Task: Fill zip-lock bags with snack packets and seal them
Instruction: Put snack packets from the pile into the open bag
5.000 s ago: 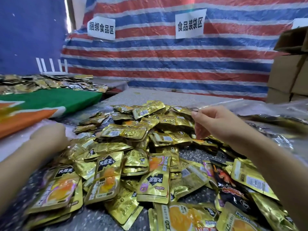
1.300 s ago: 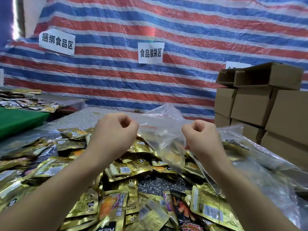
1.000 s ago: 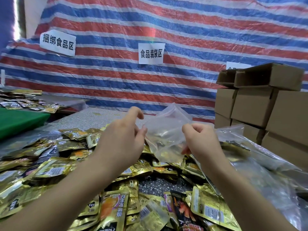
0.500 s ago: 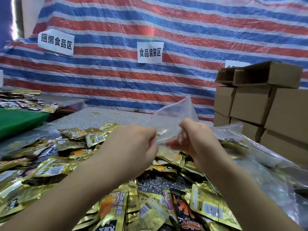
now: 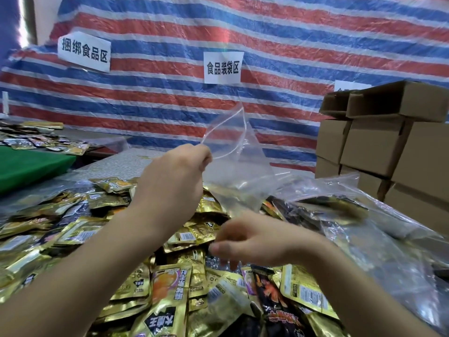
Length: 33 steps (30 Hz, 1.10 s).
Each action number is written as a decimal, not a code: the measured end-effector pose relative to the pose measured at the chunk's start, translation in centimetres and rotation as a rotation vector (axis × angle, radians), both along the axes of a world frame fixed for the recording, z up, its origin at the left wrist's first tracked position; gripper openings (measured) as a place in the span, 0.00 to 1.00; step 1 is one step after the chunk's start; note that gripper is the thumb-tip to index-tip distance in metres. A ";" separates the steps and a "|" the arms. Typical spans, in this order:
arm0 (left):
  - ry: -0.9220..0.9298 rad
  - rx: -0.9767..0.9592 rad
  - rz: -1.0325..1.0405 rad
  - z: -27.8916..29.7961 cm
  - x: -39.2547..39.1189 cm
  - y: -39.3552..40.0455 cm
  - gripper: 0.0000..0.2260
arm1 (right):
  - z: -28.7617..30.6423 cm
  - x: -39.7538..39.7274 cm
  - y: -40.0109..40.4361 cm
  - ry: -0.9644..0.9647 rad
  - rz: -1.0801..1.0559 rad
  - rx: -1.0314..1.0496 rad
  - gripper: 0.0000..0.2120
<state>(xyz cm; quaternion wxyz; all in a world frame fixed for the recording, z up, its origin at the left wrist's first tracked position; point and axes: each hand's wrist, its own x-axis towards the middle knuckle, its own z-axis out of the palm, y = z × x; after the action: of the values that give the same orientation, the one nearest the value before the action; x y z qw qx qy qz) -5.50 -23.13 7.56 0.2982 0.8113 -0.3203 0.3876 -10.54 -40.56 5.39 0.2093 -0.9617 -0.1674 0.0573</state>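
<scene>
My left hand pinches one edge of a clear zip-lock bag and holds it up over the table, with the bag's mouth gaping wide. Nothing shows inside the bag. My right hand has left the bag and hovers lower down, fingers loosely curled, just above a heap of gold snack packets. It holds nothing that I can see. A few dark packets lie mixed in with the gold ones near the front.
Stacked cardboard boxes stand at the right. Clear plastic bags with packets inside lie in front of them. A green cloth and more packets cover a table at the left. A striped tarp hangs behind.
Both hands worked the bag's mouth open together. Now my left hand alone lifts the open bag, and my right hand has let go and dropped towards the packets.
</scene>
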 end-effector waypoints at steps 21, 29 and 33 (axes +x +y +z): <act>-0.012 0.029 -0.051 -0.4 -0.2 -0.5 0.06 | -3.2 -0.3 4.8 -0.142 0.410 -0.237 0.26; 0.002 0.015 -0.098 -0.4 0.7 -0.2 0.09 | -3.6 -0.5 4.7 -0.312 0.387 -0.403 0.22; -0.011 -0.017 -0.119 -0.6 1.0 -0.4 0.09 | -3.8 -0.3 4.7 -0.375 0.417 -0.447 0.22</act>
<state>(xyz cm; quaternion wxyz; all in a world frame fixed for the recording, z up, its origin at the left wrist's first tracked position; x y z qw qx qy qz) -4.52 -23.55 6.96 0.3260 0.7861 -0.3660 0.3765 -10.86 -35.91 1.57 -0.0568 -0.9226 -0.3790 -0.0437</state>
